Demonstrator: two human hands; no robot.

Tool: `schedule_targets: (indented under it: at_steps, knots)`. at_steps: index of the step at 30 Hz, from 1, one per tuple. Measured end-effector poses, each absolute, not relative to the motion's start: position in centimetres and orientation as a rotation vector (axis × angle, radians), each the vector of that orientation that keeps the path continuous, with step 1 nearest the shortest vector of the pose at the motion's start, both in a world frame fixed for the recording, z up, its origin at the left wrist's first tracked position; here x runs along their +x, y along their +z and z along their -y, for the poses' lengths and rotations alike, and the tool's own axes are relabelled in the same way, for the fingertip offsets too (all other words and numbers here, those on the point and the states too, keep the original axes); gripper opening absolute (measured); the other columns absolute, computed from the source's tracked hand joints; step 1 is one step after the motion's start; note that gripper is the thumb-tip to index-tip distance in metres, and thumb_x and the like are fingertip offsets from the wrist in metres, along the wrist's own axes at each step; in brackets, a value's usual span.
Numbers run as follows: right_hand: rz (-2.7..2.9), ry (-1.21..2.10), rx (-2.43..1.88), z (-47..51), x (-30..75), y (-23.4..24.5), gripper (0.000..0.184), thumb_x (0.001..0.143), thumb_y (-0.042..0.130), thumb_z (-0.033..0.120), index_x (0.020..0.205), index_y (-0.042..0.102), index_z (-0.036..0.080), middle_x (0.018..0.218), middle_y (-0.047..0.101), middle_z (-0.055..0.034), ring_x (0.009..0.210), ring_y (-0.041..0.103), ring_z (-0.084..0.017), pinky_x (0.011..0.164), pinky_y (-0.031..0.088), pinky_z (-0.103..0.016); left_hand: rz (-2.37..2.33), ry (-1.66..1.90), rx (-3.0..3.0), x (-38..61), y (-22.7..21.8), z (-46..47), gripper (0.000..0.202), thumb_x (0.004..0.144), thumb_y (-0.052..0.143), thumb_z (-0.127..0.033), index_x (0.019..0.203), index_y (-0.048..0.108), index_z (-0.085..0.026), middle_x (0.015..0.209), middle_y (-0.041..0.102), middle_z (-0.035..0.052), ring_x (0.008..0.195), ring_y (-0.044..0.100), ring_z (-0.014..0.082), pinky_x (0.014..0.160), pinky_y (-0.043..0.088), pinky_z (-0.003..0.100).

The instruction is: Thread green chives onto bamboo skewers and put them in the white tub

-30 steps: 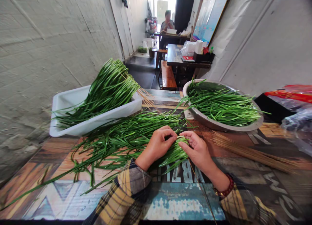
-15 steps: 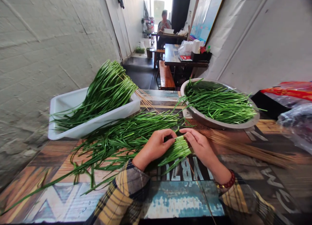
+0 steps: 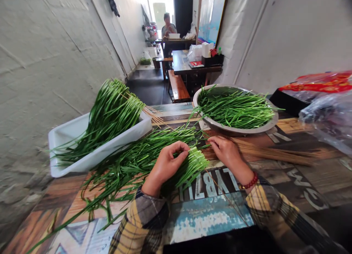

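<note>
My left hand (image 3: 164, 166) presses a flat row of cut green chive stalks (image 3: 192, 166) against the table, fingers curled over them. A thin bamboo skewer (image 3: 217, 189) runs from that row toward me. My right hand (image 3: 226, 150) lies just right of the cut ends, fingers together on the near ends of a pile of bamboo skewers (image 3: 275, 154); whether it holds one is hidden. A long heap of loose chives (image 3: 143, 151) stretches left of my left hand.
A white plastic tub (image 3: 68, 136) with skewered chives stands at the left by the wall. A metal basin (image 3: 236, 128) of chives sits at the back right. Plastic bags (image 3: 327, 114) lie at the far right. Farther back are tables, a bench and a seated person (image 3: 167, 26).
My right hand has left the cut chive ends and moved right onto the skewer pile. My left hand stays on the chive row. The view has shifted right.
</note>
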State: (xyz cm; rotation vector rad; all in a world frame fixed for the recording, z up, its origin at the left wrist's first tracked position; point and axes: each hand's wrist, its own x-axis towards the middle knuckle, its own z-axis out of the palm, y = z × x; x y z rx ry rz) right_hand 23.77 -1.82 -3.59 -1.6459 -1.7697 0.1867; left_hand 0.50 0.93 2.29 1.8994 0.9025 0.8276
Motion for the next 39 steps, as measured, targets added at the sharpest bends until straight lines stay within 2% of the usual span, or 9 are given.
schedule_targets:
  at_steps: [4,9,12,17,21,27,32,35,39]
  knots:
    - [1.631,0.214,-1.484,2.3,23.3,-2.1,0.022,0.09,0.05,0.025,0.098,0.069,0.021,0.099,0.069,-0.0088,0.094,0.064,-0.023,0.086,0.048,-0.037,-0.878,0.812,1.866,1.0,1.6,-0.9,0.011,0.084,0.054,-0.02,0.08,0.061,-0.013,0.075,0.061,0.0012,0.07,0.055,0.012,0.067,0.044,0.022]
    - [1.52,0.682,-1.3,3.8,20.8,-0.7,0.034,0.092,0.048,0.037,0.118,0.058,0.018,0.083,0.065,-0.0026,0.061,0.059,-0.014,0.058,0.047,-0.026,-0.944,0.862,1.864,1.9,0.5,-0.9,0.009,0.082,0.055,-0.017,0.079,0.063,-0.013,0.074,0.063,0.0016,0.069,0.056,0.0121,0.065,0.044,0.021]
    - [1.631,0.676,-1.301,4.5,19.5,-0.8,0.039,0.088,0.053,0.035,0.123,0.054,0.017,0.077,0.059,0.0003,0.059,0.053,-0.012,0.058,0.043,-0.025,-0.962,0.878,1.856,2.0,0.1,-0.9,0.008,0.081,0.057,-0.018,0.081,0.063,-0.014,0.076,0.065,0.0023,0.07,0.057,0.0128,0.066,0.045,0.022]
    - [1.655,0.524,-1.41,4.5,18.4,-1.6,0.024,0.088,0.053,0.032,0.106,0.059,0.017,0.06,0.043,0.0054,0.055,0.045,-0.013,0.055,0.036,-0.024,-0.984,0.862,1.837,2.2,0.0,-0.7,0.008,0.081,0.058,-0.018,0.08,0.064,-0.014,0.076,0.066,0.0028,0.072,0.059,0.0135,0.068,0.046,0.022]
    - [1.629,0.509,-1.436,4.3,18.3,-2.0,0.018,0.089,0.051,0.031,0.096,0.059,0.016,0.061,0.046,0.0039,0.056,0.047,-0.014,0.056,0.036,-0.025,-0.994,0.82,1.856,2.4,0.0,-0.6,0.012,0.082,0.056,-0.02,0.079,0.065,-0.013,0.075,0.067,0.003,0.071,0.059,0.0138,0.068,0.045,0.023]
    - [1.661,0.508,-1.421,4.0,18.6,-2.6,0.015,0.089,0.051,0.029,0.094,0.059,0.018,0.069,0.055,0.0004,0.063,0.052,-0.015,0.061,0.039,-0.026,-0.933,0.737,1.929,2.2,-0.1,-0.9,0.017,0.084,0.054,-0.02,0.083,0.069,-0.013,0.079,0.07,0.0037,0.076,0.062,0.0158,0.071,0.047,0.024]
    - [1.696,0.612,-1.39,3.9,19.1,-2.8,0.014,0.088,0.053,0.029,0.093,0.058,0.018,0.066,0.049,0.0031,0.06,0.049,-0.014,0.058,0.036,-0.025,-1.04,0.887,1.915,0.7,0.4,-2.0,0.018,0.086,0.054,-0.021,0.091,0.07,-0.014,0.091,0.072,0.0061,0.086,0.065,0.0176,0.079,0.048,0.027]
    - [1.721,0.661,-1.392,4.1,19.2,-2.8,0.014,0.087,0.053,0.029,0.093,0.058,0.017,0.064,0.045,0.0043,0.058,0.045,-0.013,0.056,0.033,-0.024,-1.199,1.029,1.985,0.0,0.3,-2.6,0.016,0.086,0.054,-0.02,0.089,0.069,-0.015,0.087,0.07,0.0064,0.082,0.063,0.0173,0.075,0.047,0.028]
    - [1.724,0.673,-1.414,4.1,19.2,-2.9,0.016,0.087,0.053,0.031,0.093,0.058,0.017,0.063,0.041,0.0051,0.057,0.044,-0.013,0.056,0.031,-0.025,-1.195,0.886,2.265,0.3,-0.6,-2.7,0.014,0.086,0.055,-0.016,0.089,0.069,-0.016,0.088,0.068,0.0059,0.083,0.061,0.0174,0.075,0.046,0.029]
